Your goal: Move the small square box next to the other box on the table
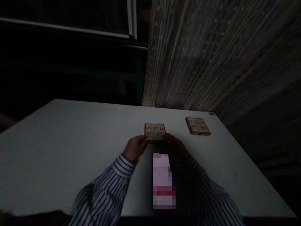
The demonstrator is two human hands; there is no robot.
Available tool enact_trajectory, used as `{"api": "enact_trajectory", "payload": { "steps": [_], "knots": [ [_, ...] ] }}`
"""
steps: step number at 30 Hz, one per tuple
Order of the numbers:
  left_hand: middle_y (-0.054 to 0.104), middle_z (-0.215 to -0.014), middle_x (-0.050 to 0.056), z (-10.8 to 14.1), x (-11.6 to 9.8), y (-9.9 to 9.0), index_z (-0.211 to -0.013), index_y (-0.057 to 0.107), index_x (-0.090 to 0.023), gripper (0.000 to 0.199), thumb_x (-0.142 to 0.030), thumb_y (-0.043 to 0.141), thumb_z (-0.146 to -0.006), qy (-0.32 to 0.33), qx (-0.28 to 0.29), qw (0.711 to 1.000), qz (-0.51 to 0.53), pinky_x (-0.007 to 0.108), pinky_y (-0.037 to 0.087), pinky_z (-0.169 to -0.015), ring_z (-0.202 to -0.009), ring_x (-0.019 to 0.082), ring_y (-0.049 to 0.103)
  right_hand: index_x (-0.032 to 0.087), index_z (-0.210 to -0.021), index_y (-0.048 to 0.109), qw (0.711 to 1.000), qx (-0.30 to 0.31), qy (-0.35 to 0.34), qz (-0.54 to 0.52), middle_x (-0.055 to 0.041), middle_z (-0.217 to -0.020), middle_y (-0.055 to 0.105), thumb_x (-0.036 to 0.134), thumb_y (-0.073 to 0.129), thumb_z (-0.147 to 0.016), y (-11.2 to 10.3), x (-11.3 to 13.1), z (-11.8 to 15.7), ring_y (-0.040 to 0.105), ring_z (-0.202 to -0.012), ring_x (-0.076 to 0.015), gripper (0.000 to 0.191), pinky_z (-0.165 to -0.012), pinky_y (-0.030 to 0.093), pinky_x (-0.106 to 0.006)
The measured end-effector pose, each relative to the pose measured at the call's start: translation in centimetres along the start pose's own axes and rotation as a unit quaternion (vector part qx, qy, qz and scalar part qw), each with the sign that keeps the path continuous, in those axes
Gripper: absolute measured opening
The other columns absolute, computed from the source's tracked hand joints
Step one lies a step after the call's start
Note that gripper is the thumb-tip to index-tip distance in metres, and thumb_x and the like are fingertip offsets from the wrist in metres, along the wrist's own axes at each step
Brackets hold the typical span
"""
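Both my hands are on a flat, square-cornered, box-like piece (155, 131) with a gold-brown border and dark printed characters on its pale top. My left hand (135, 147) pinches its near left corner, fingers closed. At the near right corner, my right hand (176, 147) has its fingers closed as well, though it lies in deep shadow. Just below the hands, a phone (162, 179) lies with its screen lit; the screen is blurred into blocks. Whether the piece rests on the table or is slightly lifted, I cannot tell.
A similar flat printed piece (198, 126), looking thicker or stacked, lies on the white table (82, 147) toward the back right. Behind the table hangs a string curtain (188, 56). The room is very dim, and the area beyond the far left edge is nearly black.
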State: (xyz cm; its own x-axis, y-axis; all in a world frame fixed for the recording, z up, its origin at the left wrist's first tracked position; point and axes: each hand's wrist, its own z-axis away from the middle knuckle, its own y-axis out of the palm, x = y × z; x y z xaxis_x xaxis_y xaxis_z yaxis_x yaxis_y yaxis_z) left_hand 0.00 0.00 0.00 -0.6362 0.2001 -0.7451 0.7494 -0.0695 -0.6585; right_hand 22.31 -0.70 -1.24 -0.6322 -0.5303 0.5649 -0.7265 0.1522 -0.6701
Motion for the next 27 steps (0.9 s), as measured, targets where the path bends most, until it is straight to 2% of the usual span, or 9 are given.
{"api": "enact_trajectory", "payload": {
  "steps": [4,7,14,22,25,27],
  "knots": [
    [0.070,-0.106,0.009,-0.04,0.01,-0.05,-0.107,0.067,-0.013,0.030,-0.021,0.058,-0.080,-0.005,-0.006,1.000,-0.004,0.033,0.050,-0.089,-0.097,0.020,0.065,0.022,-0.118,0.059,1.000,0.018,0.005,0.003,-0.0075,-0.120,0.062,0.017,0.047,-0.087,0.01,0.06,0.12,0.060,-0.109,-0.0205,0.033,-0.094,0.051,-0.039],
    [0.070,-0.106,0.009,-0.05,-0.03,-0.12,-0.106,0.068,-0.015,0.029,-0.021,0.057,-0.079,0.003,-0.005,1.000,-0.015,0.035,0.051,-0.089,-0.097,0.021,0.066,0.020,-0.118,0.058,0.999,0.025,-0.004,0.026,-0.0094,-0.120,0.062,0.016,0.046,-0.088,0.04,0.10,0.09,0.060,-0.109,-0.0212,0.033,-0.094,0.051,-0.041],
    [0.070,-0.105,0.011,-0.05,-0.26,-0.19,-0.107,0.067,-0.012,0.030,-0.017,0.058,-0.079,0.007,-0.001,0.999,-0.045,0.034,0.051,-0.089,-0.096,0.021,0.066,0.015,-0.116,0.058,0.996,0.049,-0.028,0.071,-0.0117,-0.115,0.063,0.013,0.044,-0.089,0.15,0.02,-0.09,0.061,-0.107,-0.0198,0.031,-0.094,0.051,-0.037],
    [0.070,-0.104,0.010,-0.01,0.00,0.02,-0.105,0.067,-0.014,0.028,-0.018,0.057,-0.080,0.026,-0.009,0.997,-0.078,0.035,0.051,-0.089,-0.096,0.021,0.065,0.016,-0.115,0.059,0.990,0.058,-0.016,0.129,-0.0109,-0.115,0.063,0.013,0.046,-0.087,0.16,0.09,-0.08,0.062,-0.105,-0.0200,0.031,-0.091,0.052,-0.035],
    [0.068,-0.106,0.011,-0.16,0.28,0.28,-0.105,0.067,-0.014,0.026,-0.024,0.055,-0.084,0.062,-0.030,0.992,-0.110,0.037,0.050,-0.091,-0.099,0.023,0.063,0.017,-0.112,0.060,0.987,0.062,-0.023,0.149,-0.0101,-0.112,0.065,0.015,0.045,-0.089,0.11,0.09,-0.18,0.061,-0.105,-0.0201,0.028,-0.093,0.051,-0.036],
    [0.062,-0.118,0.014,-0.42,0.58,0.67,-0.113,0.063,-0.013,0.032,-0.028,0.051,-0.087,0.104,-0.056,0.983,-0.137,0.039,0.046,-0.097,-0.111,0.024,0.057,0.018,-0.115,0.059,0.984,0.052,-0.019,0.168,-0.0107,-0.114,0.064,0.017,0.042,-0.091,0.20,-0.20,-0.13,0.060,-0.107,-0.0210,0.029,-0.095,0.050,-0.038]
  ]
}}
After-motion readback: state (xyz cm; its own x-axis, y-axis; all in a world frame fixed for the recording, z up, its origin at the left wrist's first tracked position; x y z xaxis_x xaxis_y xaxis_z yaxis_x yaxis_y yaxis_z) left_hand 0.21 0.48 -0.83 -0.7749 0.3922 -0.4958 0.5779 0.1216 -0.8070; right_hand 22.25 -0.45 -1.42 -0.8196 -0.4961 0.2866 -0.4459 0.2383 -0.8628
